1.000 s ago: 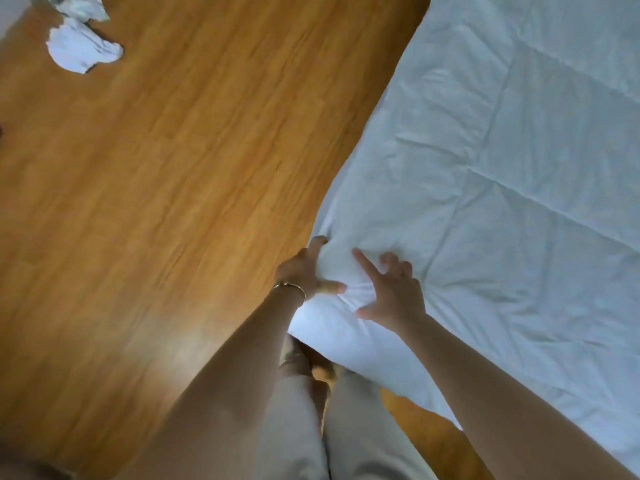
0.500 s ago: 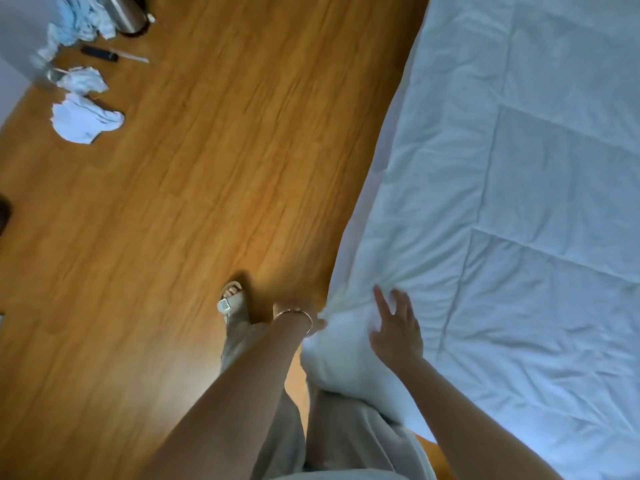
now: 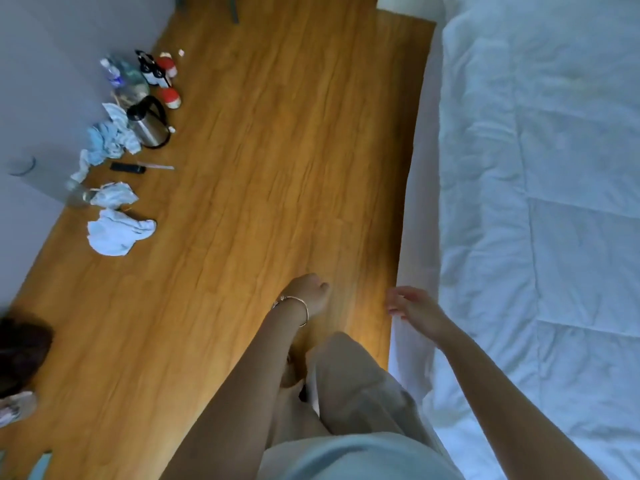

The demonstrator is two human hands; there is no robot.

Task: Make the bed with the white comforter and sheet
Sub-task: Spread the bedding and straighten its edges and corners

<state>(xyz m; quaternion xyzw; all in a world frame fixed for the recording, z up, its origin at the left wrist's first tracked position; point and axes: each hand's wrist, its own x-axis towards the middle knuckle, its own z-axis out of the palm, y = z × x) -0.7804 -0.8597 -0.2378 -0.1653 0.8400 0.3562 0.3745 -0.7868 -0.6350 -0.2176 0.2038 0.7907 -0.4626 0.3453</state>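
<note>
On bed: puffy quilted comforter (image 3: 540, 202)

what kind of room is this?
Most likely a bedroom, maybe a hotel or rented room. A bed with a white comforter fills the right side, and a kettle, bottles and crumpled cloths sit on the wood floor by the wall.

The comforter (image 3: 554, 202) is lying on the bed at right, the floor (image 3: 277, 168) stretching left of it, with a kettle (image 3: 147, 124) and cloths (image 3: 116, 232) sitting by the far-left wall.
</note>
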